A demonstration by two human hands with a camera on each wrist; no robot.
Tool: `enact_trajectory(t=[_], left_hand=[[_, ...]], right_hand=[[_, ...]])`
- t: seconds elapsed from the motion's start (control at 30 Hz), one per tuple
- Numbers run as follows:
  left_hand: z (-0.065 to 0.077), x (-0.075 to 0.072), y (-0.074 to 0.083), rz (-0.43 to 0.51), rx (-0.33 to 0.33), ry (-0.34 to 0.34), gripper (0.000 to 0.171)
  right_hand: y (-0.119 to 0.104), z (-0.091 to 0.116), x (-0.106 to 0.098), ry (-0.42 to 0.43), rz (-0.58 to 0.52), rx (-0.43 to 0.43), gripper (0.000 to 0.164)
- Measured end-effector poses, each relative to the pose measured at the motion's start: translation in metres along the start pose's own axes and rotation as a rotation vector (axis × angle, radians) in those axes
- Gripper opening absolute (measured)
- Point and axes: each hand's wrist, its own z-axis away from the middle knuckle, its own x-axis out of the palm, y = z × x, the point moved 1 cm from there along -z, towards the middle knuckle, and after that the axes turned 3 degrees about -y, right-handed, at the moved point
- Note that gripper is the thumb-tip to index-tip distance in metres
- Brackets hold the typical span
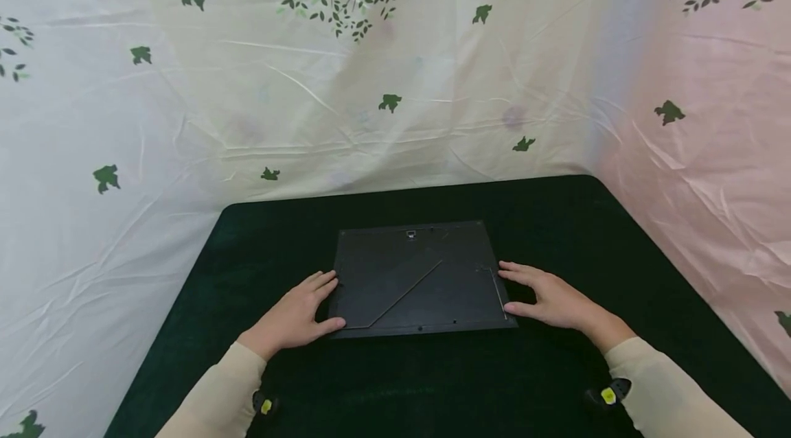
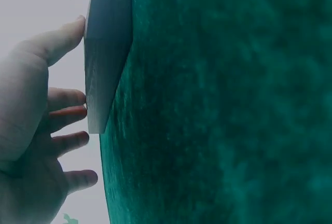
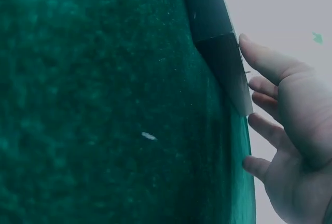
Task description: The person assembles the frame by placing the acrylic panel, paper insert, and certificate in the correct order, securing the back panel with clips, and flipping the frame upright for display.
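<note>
A dark picture frame (image 1: pixel 383 273) lies face down on the dark green table, its backing upward. A small metal hanger (image 1: pixel 410 235) sits near its far edge, and a thin pale line (image 1: pixel 404 294) runs slantwise across the back. At the frame's left side is my left hand (image 1: pixel 301 311), thumb and fingertips at the edge. My right hand (image 1: pixel 553 297) is at the opposite side in the same way. Both wrist views show the frame's side, with the left hand (image 2: pixel 31 110) and the right hand (image 3: pixel 295 115) spread beside it, fingers fairly straight.
The green cloth-covered table (image 1: pixel 395 390) has rounded far corners. Behind it and along both sides hangs a pale curtain (image 1: pixel 432 81) printed with leaves and branches. A black band with a yellow tag (image 1: pixel 608 395) shows at the right sleeve, another (image 1: pixel 266 406) at the left.
</note>
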Motion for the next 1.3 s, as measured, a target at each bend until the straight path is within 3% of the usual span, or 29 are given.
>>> enact_trajectory(t=[0.3, 0.7, 1.13, 1.3], left_hand=[[-0.001, 0.002, -0.006, -0.002, 0.059, 0.004, 0.079], [-0.002, 0.005, -0.006, 0.020, 0.065, 0.003, 0.078], [-0.002, 0.004, -0.006, 0.009, 0.056, -0.009, 0.080], [-0.001, 0.005, -0.007, 0.022, 0.057, -0.003, 0.080]], right_hand=[[-0.003, -0.003, 0.003, 0.007, 0.005, -0.060, 0.068], [-0.001, -0.003, 0.005, 0.046, -0.004, -0.078, 0.066], [-0.012, -0.008, 0.001, 0.049, 0.300, -0.124, 0.062], [-0.012, -0.008, 0.001, 0.045, 0.310, -0.116, 0.063]])
